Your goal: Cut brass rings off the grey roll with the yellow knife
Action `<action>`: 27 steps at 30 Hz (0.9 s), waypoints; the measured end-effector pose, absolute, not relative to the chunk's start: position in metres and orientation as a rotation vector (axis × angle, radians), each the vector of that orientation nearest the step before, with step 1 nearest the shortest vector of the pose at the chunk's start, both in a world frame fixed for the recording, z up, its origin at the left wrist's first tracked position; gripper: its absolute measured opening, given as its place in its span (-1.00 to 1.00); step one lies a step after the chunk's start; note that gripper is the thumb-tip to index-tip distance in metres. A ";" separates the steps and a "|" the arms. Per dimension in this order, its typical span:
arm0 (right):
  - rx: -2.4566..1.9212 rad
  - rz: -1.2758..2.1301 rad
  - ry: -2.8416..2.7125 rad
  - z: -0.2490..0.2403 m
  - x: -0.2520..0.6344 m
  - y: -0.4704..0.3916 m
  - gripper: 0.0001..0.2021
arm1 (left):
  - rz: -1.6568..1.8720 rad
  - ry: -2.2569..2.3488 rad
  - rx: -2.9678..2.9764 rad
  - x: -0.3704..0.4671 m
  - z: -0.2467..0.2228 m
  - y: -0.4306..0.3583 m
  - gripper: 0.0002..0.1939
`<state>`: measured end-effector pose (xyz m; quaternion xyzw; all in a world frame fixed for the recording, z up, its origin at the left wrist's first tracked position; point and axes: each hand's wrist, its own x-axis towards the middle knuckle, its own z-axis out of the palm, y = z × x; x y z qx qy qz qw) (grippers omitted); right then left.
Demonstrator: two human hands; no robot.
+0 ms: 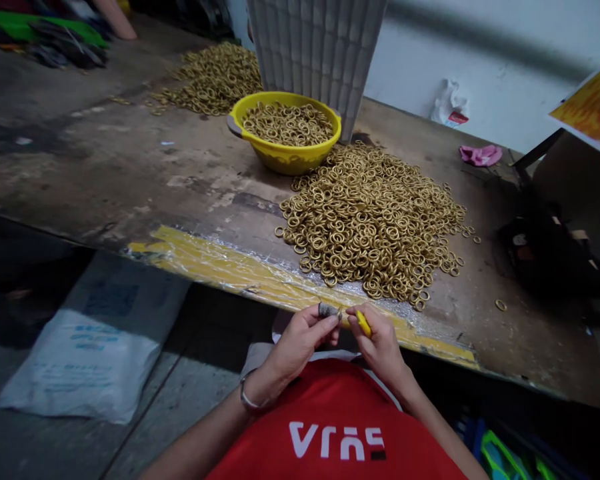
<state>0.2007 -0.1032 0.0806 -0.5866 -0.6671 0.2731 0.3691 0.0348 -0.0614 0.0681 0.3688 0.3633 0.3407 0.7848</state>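
Observation:
My left hand (300,340) is closed near the table's front edge, with a grey wrapping (329,310) on one finger. A small ring appears to be pinched at its fingertips, mostly hidden. Close on the right, my right hand (377,337) grips a yellow-handled tool (363,324), whose tip points toward the left fingertips. Beyond both hands spreads a large pile of brass-coloured rings (370,220). A yellow basin (293,157) full of similar rings stands behind the pile, to its left.
Another ring pile (217,77) lies farther back, beside a tall grey ridged panel (315,53). Yellow tape (205,261) covers part of the table's front edge. A pink cloth (481,155) and a dark bag (545,253) are at the right. A white sack (95,340) lies below left.

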 end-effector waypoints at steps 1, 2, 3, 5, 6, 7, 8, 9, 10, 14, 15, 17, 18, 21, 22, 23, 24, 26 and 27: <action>-1.526 0.667 -1.786 0.078 0.201 -0.105 -0.82 | 0.749 0.798 0.856 0.034 0.069 -0.061 -0.71; -1.549 0.629 -1.858 0.077 0.202 -0.106 -0.78 | 0.757 0.815 0.915 0.032 0.070 -0.061 -0.71; -1.579 0.588 -1.918 0.075 0.202 -0.108 -0.74 | 0.757 0.834 0.970 0.031 0.071 -0.061 -0.70; -1.649 0.515 -1.994 0.075 0.201 -0.109 -0.70 | 0.738 0.870 1.060 0.030 0.074 -0.060 -0.71; -1.686 0.484 -2.019 0.075 0.201 -0.110 -0.69 | 0.730 0.885 1.094 0.029 0.075 -0.060 -0.71; -1.724 0.460 -2.044 0.076 0.200 -0.110 -0.68 | 0.727 0.894 1.127 0.029 0.076 -0.059 -0.72; -1.762 0.443 -2.069 0.077 0.199 -0.110 -0.67 | 0.728 0.897 1.161 0.029 0.076 -0.058 -0.74; -1.802 0.429 -2.096 0.077 0.198 -0.110 -0.65 | 0.732 0.896 1.200 0.029 0.077 -0.058 -0.75; -1.841 0.418 -2.122 0.078 0.197 -0.109 -0.64 | 0.737 0.899 1.245 0.028 0.077 -0.058 -0.76; -2.081 0.413 -2.177 0.079 0.200 -0.095 -0.71 | 0.735 0.915 1.498 0.025 0.084 -0.064 -0.82; -2.177 0.409 -2.157 0.079 0.202 -0.089 -0.74 | 0.709 0.865 1.561 0.024 0.086 -0.066 -0.83; -2.318 0.361 -2.096 0.082 0.206 -0.076 -0.78 | 0.656 0.739 1.618 0.023 0.089 -0.069 -0.85; -2.325 0.322 -2.081 0.084 0.207 -0.069 -0.79 | 0.639 0.703 1.598 0.022 0.088 -0.068 -0.85; -2.151 0.213 -2.116 0.088 0.204 -0.051 -0.75 | 0.657 0.797 1.398 0.020 0.076 -0.060 -0.76; -2.097 0.190 -2.133 0.088 0.201 -0.046 -0.73 | 0.663 0.822 1.321 0.019 0.070 -0.056 -0.72; -2.062 0.169 -2.144 0.087 0.196 -0.039 -0.71 | 0.678 0.830 1.240 0.018 0.065 -0.052 -0.69; -2.047 0.148 -2.151 0.086 0.192 -0.033 -0.69 | 0.702 0.829 1.153 0.017 0.061 -0.049 -0.67; -2.057 0.109 -2.170 0.084 0.183 -0.020 -0.69 | 0.768 0.797 0.960 0.016 0.057 -0.045 -0.68; -2.069 0.091 -2.188 0.083 0.179 -0.014 -0.71 | 0.791 0.768 0.864 0.015 0.057 -0.044 -0.70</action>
